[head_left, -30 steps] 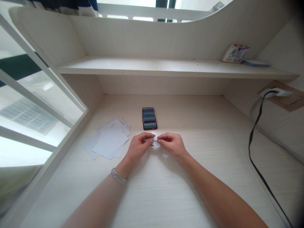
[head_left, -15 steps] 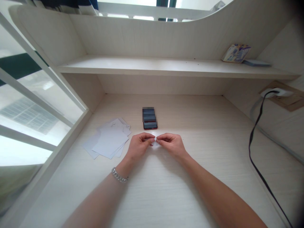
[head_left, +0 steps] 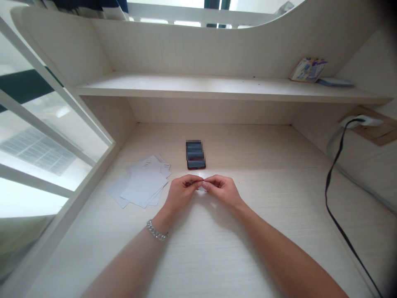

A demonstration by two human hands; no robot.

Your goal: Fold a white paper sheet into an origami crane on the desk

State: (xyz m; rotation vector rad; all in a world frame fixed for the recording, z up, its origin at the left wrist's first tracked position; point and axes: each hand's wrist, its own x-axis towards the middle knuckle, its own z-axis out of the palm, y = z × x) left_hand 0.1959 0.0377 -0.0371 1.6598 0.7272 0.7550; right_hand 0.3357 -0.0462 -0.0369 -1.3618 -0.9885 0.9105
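On your side of the phone (head_left: pixel 196 163), your left hand (head_left: pixel 182 190) and right hand (head_left: pixel 223 191) pinch a small white paper (head_left: pixel 202 188) in their fingertips. Mostly covered, its long axis and direction cannot be told.

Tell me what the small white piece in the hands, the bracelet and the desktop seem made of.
Small white piece: probably paper, matte, similar in colour to the loose sheets, though the fingers hide most of it.
Bracelet: likely metal, polished, going by its shiny silvery links.
Desktop: wood or wood-look laminate, satin; pale streaked grain shows, but which remains unclear.
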